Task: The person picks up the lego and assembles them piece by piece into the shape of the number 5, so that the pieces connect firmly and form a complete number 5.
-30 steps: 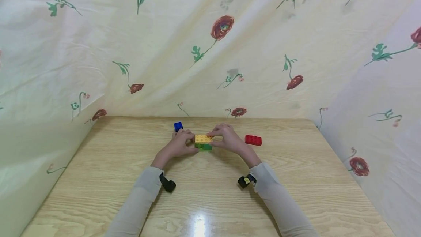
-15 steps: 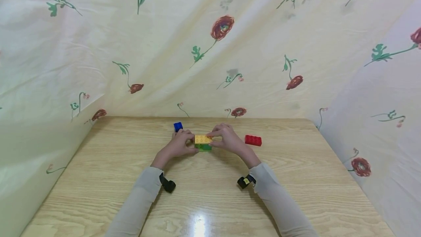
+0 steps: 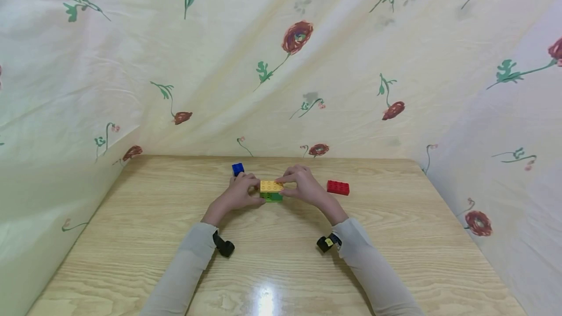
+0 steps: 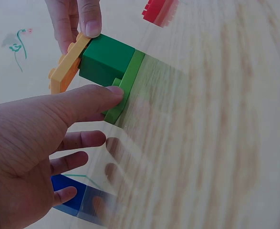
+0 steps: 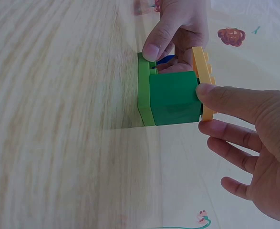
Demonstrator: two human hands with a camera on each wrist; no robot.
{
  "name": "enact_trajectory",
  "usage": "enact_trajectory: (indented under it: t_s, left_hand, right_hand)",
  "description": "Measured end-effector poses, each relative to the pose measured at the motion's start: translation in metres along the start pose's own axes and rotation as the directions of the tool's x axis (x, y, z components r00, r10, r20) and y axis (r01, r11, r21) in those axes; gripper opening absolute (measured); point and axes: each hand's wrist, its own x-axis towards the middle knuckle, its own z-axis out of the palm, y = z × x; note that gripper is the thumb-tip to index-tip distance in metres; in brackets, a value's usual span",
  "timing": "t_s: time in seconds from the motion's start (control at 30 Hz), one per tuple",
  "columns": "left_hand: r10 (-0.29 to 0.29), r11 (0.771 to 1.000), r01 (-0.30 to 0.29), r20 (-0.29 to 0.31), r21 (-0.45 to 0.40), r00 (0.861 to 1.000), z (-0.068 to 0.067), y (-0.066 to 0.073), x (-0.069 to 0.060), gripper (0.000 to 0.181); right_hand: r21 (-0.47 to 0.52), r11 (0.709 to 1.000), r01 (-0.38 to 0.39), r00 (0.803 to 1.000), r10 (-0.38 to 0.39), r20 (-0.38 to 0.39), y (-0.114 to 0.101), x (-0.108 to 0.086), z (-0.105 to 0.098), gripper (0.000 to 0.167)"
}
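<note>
A thin light green plate lies on the table, a dark green block stands on its right part, and a thin yellow-orange plate sits at the top of that block. My left hand pinches the light green plate's left end, its thumb on the near side. With thumb and forefinger my right hand grips the yellow-orange plate at its right end. In the right wrist view a narrow dark gap shows between this plate and the dark green block.
Just behind my left hand lies a blue block. A red brick rests to the right of my right hand. Flowered cloth hangs behind the wooden table and along its sides.
</note>
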Motion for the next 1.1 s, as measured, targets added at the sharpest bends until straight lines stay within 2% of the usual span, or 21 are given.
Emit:
enact_trajectory:
  t_s: [1.1]
  left_hand:
    - [-0.003, 1.0, 0.003, -0.01, 0.007, 1.0, -0.0001, 0.0008, 0.0009, 0.024]
  right_hand:
    - [0.007, 1.0, 0.001, 1.0, -0.001, 0.0, -0.0022, 0.0007, -0.0022, 0.035]
